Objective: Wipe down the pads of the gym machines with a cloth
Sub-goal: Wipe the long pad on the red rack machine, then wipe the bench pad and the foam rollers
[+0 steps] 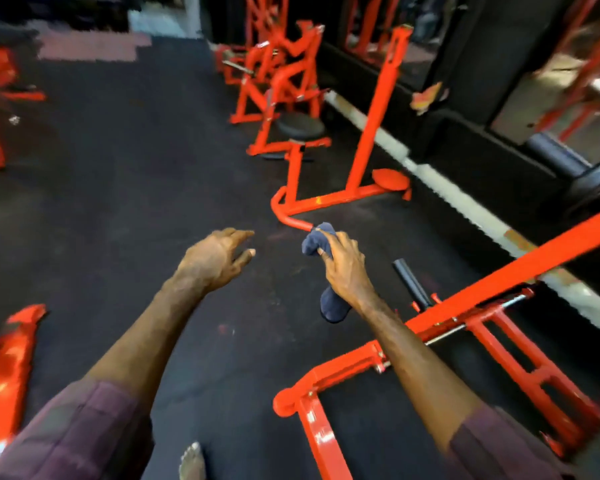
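- We held the cloth (317, 241) bunched in our right hand (345, 268), its grip clamped on it, above the floor (118, 174); a loose end hung, so it could slip free.
- Our left hand (215, 259), fingers apart, held nothing.
- The round pad (300, 126) stood well apart; we could trip on the low red frame (329, 372) beside us.
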